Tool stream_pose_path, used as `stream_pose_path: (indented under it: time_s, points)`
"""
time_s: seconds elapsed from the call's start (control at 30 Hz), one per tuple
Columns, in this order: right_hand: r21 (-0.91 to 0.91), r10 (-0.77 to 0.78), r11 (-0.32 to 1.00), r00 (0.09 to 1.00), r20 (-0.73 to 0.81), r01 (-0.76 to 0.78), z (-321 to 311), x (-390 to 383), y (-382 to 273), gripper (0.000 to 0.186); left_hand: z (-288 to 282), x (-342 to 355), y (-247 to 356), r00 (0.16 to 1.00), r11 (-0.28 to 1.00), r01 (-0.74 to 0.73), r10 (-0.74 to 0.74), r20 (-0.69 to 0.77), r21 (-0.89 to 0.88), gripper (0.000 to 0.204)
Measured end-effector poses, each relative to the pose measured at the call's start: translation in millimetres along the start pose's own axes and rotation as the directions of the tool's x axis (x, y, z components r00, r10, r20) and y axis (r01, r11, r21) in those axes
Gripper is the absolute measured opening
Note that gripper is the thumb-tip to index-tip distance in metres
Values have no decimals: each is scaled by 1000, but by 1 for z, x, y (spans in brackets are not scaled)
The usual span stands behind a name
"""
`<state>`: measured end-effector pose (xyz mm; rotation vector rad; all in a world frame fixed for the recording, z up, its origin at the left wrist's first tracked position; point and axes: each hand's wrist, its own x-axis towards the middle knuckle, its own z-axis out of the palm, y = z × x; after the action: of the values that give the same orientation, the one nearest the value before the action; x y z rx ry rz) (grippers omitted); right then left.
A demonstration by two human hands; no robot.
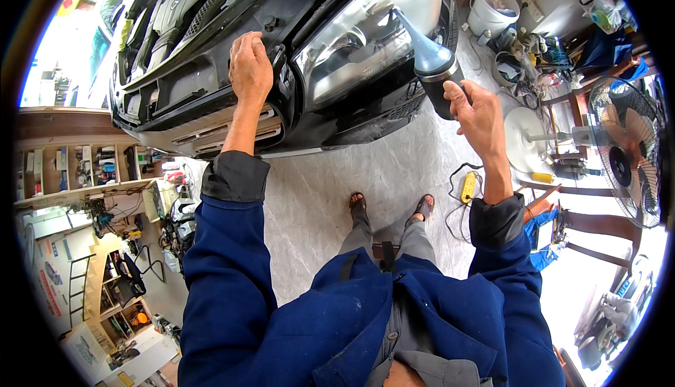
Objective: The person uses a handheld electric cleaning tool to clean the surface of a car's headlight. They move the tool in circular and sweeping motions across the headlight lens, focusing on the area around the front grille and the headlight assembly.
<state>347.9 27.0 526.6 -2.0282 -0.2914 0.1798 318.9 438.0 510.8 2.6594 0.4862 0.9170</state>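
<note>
My right hand (472, 109) is wrapped around a black cup (441, 95) with a translucent, tapering bluish spout (425, 51). The spout's narrow tip points up and left, over the car headlight (362, 42). The headlight's lens looks clear in places and hazy in others. My left hand (251, 67) is over the black front panel of the car (204, 63), left of the headlight. Its fingers are together and curled; whatever lies under them is hidden, and I cannot tell whether it bears on the panel.
The engine bay (190, 7) is uncovered at upper left. A white bucket (493, 8) and a standing fan (622, 155) are on the right. A yellow power strip (469, 186) with a dark cord lies on the tiled floor (316, 204). Shelves (77, 169) line the left.
</note>
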Motion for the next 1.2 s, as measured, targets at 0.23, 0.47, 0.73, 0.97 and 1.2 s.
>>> stream_pose_path:
  time_s: [0.23, 0.47, 0.73, 0.97, 1.2]
  points:
    - [15, 20, 1000, 999, 26, -21, -4, 4, -8, 45, 0, 0, 0, 1000, 1000, -14, 14, -5, -7, 30]
    - [-12, -6, 1000, 997, 76, 7, -1, 11, -15, 46, -1, -1, 0, 1000, 1000, -13, 13, -4, -3, 30]
    - [-106, -55, 992, 995, 83, 64, 3, 17, -14, 47, -1, -1, 2, 1000, 1000, -5, 4, -9, -14, 29]
    - [-111, -43, 993, 997, 70, 51, 5, 14, -20, 48, -1, -1, 2, 1000, 1000, -6, 5, -7, -11, 28]
    - [-104, -55, 993, 995, 85, 64, 8, 8, -21, 49, -1, -2, 3, 1000, 1000, 25, -25, 6, -8, 28]
